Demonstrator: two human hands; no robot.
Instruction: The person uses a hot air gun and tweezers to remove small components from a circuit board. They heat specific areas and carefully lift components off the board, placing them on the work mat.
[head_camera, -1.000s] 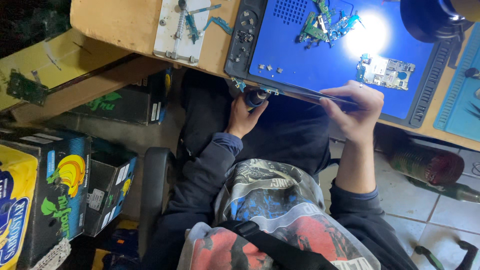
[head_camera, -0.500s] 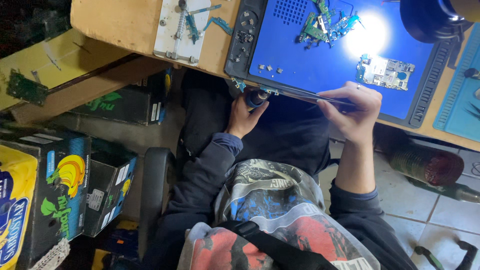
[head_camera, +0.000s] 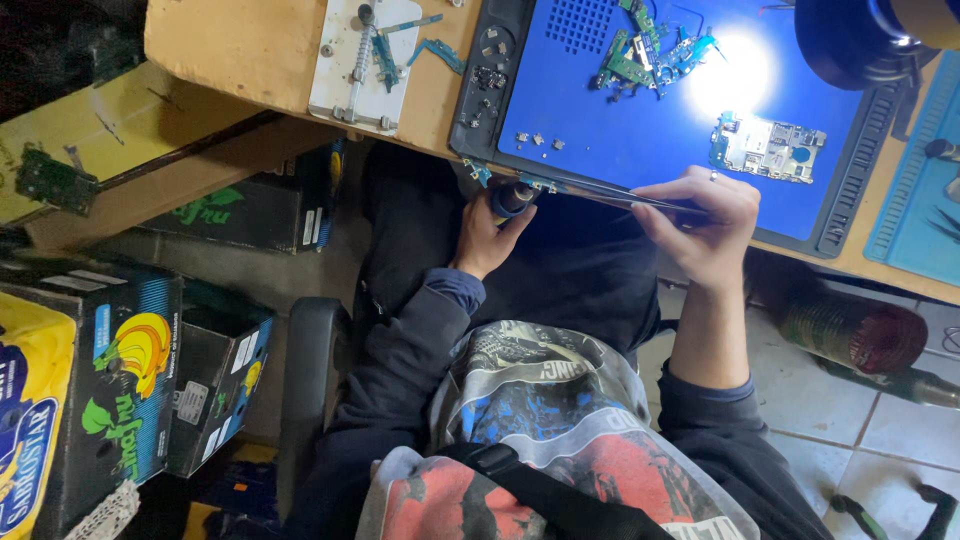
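Blue banana-print carton (head_camera: 120, 390) lower left, yellow box (head_camera: 30, 430) beside, dark carton (head_camera: 255, 205) under bench

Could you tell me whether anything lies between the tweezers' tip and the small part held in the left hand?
Nothing visible: the tweezers in the right hand reach straight to the small part at the left hand.

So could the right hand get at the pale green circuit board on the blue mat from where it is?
Probably yes: the right hand rests at the blue mat edge, holding slim metal tweezers, with bare mat between it and the pale green circuit board.
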